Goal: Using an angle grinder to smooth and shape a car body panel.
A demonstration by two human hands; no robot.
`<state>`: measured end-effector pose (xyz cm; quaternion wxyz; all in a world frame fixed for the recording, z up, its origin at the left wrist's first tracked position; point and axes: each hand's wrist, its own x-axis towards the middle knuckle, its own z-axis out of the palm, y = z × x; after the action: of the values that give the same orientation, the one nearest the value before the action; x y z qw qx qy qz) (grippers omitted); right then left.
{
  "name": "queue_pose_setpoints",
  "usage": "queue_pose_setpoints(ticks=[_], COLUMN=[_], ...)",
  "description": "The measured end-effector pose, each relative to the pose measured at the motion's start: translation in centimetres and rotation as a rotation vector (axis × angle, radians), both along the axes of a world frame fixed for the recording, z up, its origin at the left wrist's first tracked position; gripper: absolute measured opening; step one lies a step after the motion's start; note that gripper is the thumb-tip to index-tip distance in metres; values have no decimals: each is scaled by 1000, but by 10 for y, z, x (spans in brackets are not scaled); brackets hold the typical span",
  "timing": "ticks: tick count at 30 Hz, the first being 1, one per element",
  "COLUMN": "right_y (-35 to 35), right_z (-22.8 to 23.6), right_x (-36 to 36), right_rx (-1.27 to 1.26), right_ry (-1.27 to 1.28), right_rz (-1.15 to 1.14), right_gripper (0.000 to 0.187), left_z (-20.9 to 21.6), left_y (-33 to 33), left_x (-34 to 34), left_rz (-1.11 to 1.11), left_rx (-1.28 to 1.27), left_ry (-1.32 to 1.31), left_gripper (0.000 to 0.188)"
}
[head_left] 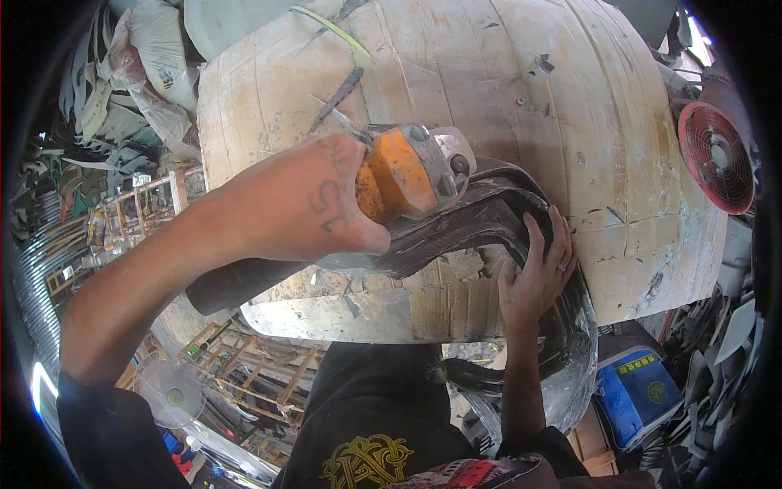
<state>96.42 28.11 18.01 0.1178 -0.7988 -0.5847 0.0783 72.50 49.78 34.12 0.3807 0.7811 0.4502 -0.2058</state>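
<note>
Left hand [314, 200] clamps its fingers on the heavy-looking orange grinder [403, 173], right hand [538, 273] presses splayed fingers on the stiff-looking curved black panel [481, 224].

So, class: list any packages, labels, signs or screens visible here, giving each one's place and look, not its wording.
Blue box: lower right, beside the right forearm; boxy, blue with yellow label markings.
Plastic bags: upper left, beyond the wooden bench; crumpled, whitish.
No screens or signs visible.
</note>
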Motion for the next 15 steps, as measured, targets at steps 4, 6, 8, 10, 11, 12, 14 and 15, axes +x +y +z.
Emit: queue_pose_setpoints(ticks=[4, 6, 8, 10, 11, 12, 14, 15], right_y=[-1, 0, 0, -1, -1, -1, -2, -2], right_z=[2, 2, 1, 0, 0, 0, -1, -1], right_x=[0, 0, 0, 1, 1, 1, 2, 2], right_rx=[-48, -29, -11, -23, -21, -39, -56, -45], right_ry=[2, 17, 24, 19, 18, 10, 1, 8], right_rz=[-5, -9, -12, -5, -12, -15, -24, -19], right_gripper=[80, 80, 80, 80, 80, 81, 81, 82], left_z=[2, 2, 2, 1, 0, 1, 1, 1], left_y=[-1, 0, -2, -4, -3, -1, -1, -1], left_x=[6, 9, 11, 14, 15, 16, 17, 18], left_rz=[9, 13, 11, -9, -26, -10, 1, -16], left_rx=[-39, -57, -72, 11, 29, -37, -103, -62], left_ry=[62, 76, 87, 71, 25, 53, 83, 65], left_gripper=[65, 65, 66, 67, 67, 68, 69, 70])
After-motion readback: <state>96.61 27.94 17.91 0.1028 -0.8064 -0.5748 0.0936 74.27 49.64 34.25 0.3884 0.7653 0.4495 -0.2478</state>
